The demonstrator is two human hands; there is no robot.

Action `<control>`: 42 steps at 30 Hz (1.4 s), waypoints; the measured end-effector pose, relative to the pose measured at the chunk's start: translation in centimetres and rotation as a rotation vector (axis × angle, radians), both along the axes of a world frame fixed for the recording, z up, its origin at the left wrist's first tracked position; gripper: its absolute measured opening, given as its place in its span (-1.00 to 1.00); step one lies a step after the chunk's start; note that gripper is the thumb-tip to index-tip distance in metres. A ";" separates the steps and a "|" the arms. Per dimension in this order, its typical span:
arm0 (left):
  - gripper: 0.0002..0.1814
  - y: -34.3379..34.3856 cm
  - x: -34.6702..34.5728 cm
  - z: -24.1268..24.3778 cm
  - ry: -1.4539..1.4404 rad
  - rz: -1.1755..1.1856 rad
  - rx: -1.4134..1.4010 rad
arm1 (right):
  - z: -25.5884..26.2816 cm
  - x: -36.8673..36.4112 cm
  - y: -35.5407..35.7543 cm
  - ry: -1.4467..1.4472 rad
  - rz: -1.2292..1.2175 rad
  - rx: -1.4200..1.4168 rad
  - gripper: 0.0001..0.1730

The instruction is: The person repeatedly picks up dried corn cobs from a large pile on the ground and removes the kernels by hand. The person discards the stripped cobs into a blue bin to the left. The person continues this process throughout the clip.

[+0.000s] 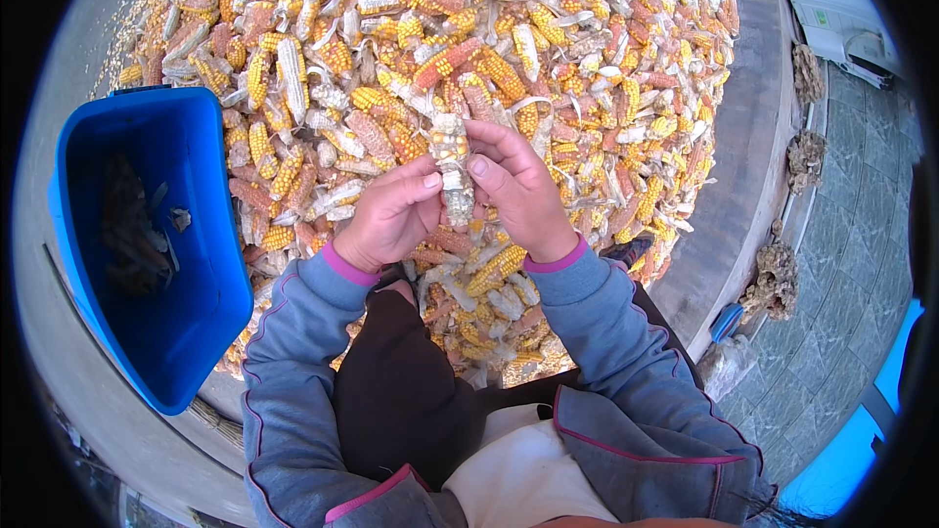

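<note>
Both my hands hold one dried corn cob [452, 161] upright in front of me, above a large heap of corn cobs [513, 73]. The cob is greyish and mostly bare, with a few pale yellow kernels near its upper part. My left hand [396, 209] grips its left side, thumb across the cob's middle. On the right side, my right hand [517, 194] pinches it between thumb and fingers. The heaped cobs are yellow, reddish or pale; some still have many kernels, others are bare.
A blue plastic tub [233, 264] with some cobs and husk scraps inside stands at the left. Loose kernels [121, 37] lie at the heap's upper left. Along the right are brownish clumps [774, 279], a clear plastic bag [726, 365], a white machine or vehicle part [836, 7] and grey tiles [843, 227].
</note>
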State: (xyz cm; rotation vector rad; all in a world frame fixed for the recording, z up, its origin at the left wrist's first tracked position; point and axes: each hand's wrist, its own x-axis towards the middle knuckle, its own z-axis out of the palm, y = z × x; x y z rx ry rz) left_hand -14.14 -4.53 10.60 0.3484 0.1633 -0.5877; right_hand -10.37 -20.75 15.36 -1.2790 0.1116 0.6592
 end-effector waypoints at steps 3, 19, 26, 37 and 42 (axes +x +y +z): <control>-0.47 0.3 -0.2 -0.4 -0.012 -0.034 -0.056 | -0.1 -0.1 0.2 -0.035 -0.027 -0.009 -0.57; -0.48 -1.2 -1.0 0.2 -0.044 0.003 0.092 | 0.3 -0.2 1.2 -0.044 -0.078 -0.080 -0.50; -0.48 -1.5 -1.2 0.3 0.001 0.008 0.129 | -1.1 -0.3 0.9 -0.050 -0.065 -0.093 -0.48; -0.53 -2.1 -2.1 -0.5 0.030 0.054 0.262 | -1.0 -0.7 1.4 -0.222 -0.046 -0.220 -0.48; -0.56 -2.3 -2.4 -0.8 0.013 0.088 0.328 | -2.0 -0.5 0.5 -0.327 0.044 -0.362 -0.49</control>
